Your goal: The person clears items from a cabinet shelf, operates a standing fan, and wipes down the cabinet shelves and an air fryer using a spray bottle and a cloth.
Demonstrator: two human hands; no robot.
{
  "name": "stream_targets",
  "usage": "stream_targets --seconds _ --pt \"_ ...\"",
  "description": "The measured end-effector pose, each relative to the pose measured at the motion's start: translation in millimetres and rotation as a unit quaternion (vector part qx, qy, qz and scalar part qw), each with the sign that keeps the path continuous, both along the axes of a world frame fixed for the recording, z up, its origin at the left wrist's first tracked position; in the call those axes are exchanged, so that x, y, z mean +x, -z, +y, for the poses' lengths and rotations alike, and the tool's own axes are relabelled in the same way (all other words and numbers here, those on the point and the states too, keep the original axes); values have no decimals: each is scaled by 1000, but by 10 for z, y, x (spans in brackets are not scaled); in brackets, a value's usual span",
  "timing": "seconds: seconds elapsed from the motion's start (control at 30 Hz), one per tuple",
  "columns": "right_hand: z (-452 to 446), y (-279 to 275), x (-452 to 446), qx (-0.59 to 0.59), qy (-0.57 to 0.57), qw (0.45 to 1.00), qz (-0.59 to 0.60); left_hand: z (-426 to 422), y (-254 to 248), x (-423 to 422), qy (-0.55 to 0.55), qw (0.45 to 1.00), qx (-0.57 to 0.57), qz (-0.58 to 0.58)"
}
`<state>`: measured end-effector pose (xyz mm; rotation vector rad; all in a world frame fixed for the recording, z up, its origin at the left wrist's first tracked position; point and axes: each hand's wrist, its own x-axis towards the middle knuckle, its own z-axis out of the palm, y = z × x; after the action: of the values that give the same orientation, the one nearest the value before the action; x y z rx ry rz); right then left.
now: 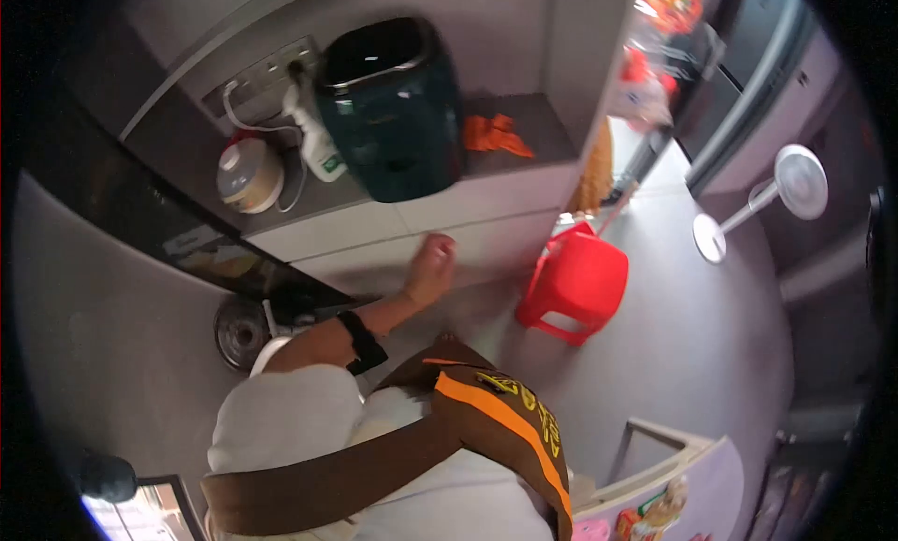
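My left hand (pixel 432 268) is closed, its fingers curled in, and nothing shows in it. It hovers in front of the white drawer fronts (pixel 355 250) of a low cabinet; whether it touches them I cannot tell. A black band (pixel 361 343) wraps that forearm. On the shelf above stands a glossy dark green appliance (pixel 391 120), probably an air fryer. Left of it are a white spray bottle (pixel 318 144) and a squat whitish container (pixel 249 176). An orange cloth (pixel 498 135) lies crumpled to its right. My right hand is out of view.
A red plastic stool (pixel 582 281) stands on the floor right of the cabinet. Farther right is a white stand with a round head (pixel 800 182). A rounded white table (pixel 706 485) holds packets at lower right. A round, fan-like object (pixel 241 333) is at left.
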<state>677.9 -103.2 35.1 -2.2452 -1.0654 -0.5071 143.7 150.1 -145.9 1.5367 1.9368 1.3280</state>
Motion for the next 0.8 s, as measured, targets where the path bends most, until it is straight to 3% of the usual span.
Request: stream_targets --seconds 0.03,0.07,0.13,0.17,0.3,0.37,0.4,0.43,0.47,0.53,0.57,0.6,0.67,0.73,0.8 --pt "279 15 -106 4 -20 1000 -4 19 -22 -440 -77 978 161 105" --pt "666 80 -214 16 -118 990 78 -29 -91 -913 -170 959 159 158" --pt "1480 268 -545 32 -301 923 239 -49 -446 -1705 -269 920 263 109" --pt "1854 303 -853 -46 -370 897 238 -40 -572 -2027 -320 898 292 80" --pt "3079 647 -2472 -196 -553 724 364 232 -965 -2817 -299 909 278 82" --pt "3568 942 -3185 -229 -627 700 254 473 -1003 -3086 -257 921 286 65" --pt "3755 1022 -3532 -227 -650 685 238 633 -904 -3232 -280 926 242 77" --pt "4005 1280 -3805 -242 -646 642 334 791 -846 -3320 -298 930 197 88" --pt "4287 1613 -4010 -231 -668 646 290 909 -868 -3372 -285 934 200 84" --pt "4635 1909 -4414 -209 -690 625 300 1061 -927 -3421 -206 956 205 -33" --pt "4755 1984 -4582 -208 -685 626 309 1068 -1037 -3423 -222 962 156 -42" --pt "4740 1683 -4761 -238 -695 607 303 1073 -1116 -3419 -238 964 107 -48" --pt "4866 1757 -4940 -218 -699 607 309 1206 -1113 -3423 -248 961 126 -1" --pt "4935 1678 -4985 -281 -747 500 336 1129 -840 -3685 -186 964 189 -26" --pt "4888 1581 -5000 -280 -744 512 326 942 -859 -3697 -215 971 101 -11"
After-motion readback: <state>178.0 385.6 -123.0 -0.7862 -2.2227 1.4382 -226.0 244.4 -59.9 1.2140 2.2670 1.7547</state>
